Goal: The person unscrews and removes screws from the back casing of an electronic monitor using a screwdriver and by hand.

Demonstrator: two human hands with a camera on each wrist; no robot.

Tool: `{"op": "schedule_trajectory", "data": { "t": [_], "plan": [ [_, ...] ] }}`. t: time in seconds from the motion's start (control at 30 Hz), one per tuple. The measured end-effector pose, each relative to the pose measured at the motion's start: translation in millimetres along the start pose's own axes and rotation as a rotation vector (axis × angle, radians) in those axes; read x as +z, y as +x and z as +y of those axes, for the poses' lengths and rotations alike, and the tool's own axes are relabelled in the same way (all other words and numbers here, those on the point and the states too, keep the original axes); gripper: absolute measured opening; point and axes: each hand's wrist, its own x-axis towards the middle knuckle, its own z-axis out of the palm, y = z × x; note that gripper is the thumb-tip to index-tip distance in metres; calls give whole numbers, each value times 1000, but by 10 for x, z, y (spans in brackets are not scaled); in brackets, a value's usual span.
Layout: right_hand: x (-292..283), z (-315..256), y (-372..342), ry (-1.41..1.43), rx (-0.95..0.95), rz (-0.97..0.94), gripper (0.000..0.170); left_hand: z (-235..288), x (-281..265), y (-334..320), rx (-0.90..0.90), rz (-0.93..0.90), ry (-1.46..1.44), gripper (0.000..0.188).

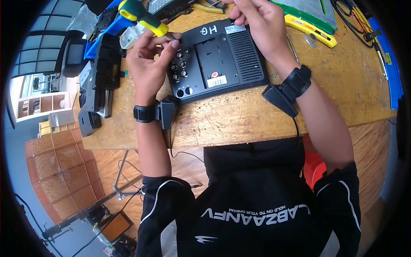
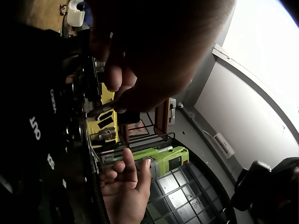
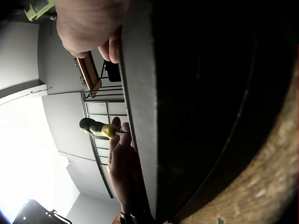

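Note:
A black device panel (image 1: 209, 60) lies on the wooden bench, with a barcode label, round metal connectors and a slotted vent. Over its upper left corner, my left hand (image 1: 150, 62) pinches the shaft of a green and yellow screwdriver (image 1: 143, 17); the handle points up and left. That screwdriver (image 3: 100, 128) also shows in the right wrist view, at the left hand (image 3: 122, 168). My right hand (image 1: 263, 30) is at the panel's top edge, fingers bent and partly out of frame. In the left wrist view, the right hand (image 2: 124, 193) has thumb and index finger apart. The screwdriver tip's contact is hidden.
A yellow cutter (image 1: 310, 31), a small metal piece (image 1: 310, 40) and a green-edged tray (image 1: 308, 15) lie at the upper right, with cables beyond. Black housings (image 1: 107, 64) stand at the left. Yellow-handled pliers (image 1: 209, 8) lie behind the panel.

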Motion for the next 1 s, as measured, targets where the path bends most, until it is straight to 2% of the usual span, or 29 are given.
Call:
{"op": "schedule_trajectory", "data": {
  "t": [0.1, 0.2, 0.27, 0.33, 0.4, 0.47, 0.53, 0.63, 0.8, 0.87, 0.93, 1.0],
  "plan": [
    [12, 15, 14, -9, 16, 3, 34, 27, 27, -17, -65, 6, -25, 46],
    [4, 9, 9, -10, 22, 7, 33, -25, 7, -19, 13, -33, 108, 35],
    [1, -3, 11, -18, 32, 4, 33, 17, 10, -38, -80, 7, 49, 27],
    [7, -15, 1, 12, -11, 10, 32, 11, 9, -29, -31, 18, 90, 29],
    [0, 10, 17, -1, 2, 6, 32, 8, -11, -13, 0, 40, 11, 30],
    [0, 26, 7, -15, 24, 1, 32, 5, -10, -21, -1, 37, 35, 32],
    [14, 12, 16, 20, 23, 10, 31, -6, -17, -5, 67, 34, 126, 33],
    [-15, 39, 23, -20, 14, -11, 31, 3, -17, 1, 134, 58, 116, 33],
    [-15, 17, 34, -25, 4, -5, 31, 14, -11, 10, 132, 86, 49, 36],
    [-7, 29, 2, -39, 19, -13, 30, -13, -33, -7, 95, 51, 182, 36],
    [-11, 20, 8, 6, 0, -9, 30, -27, -29, 5, 79, 68, 155, 32],
    [-11, -15, 29, -20, 14, -10, 30, -54, -44, 10, 163, 24, 217, 29]
  ]
}}
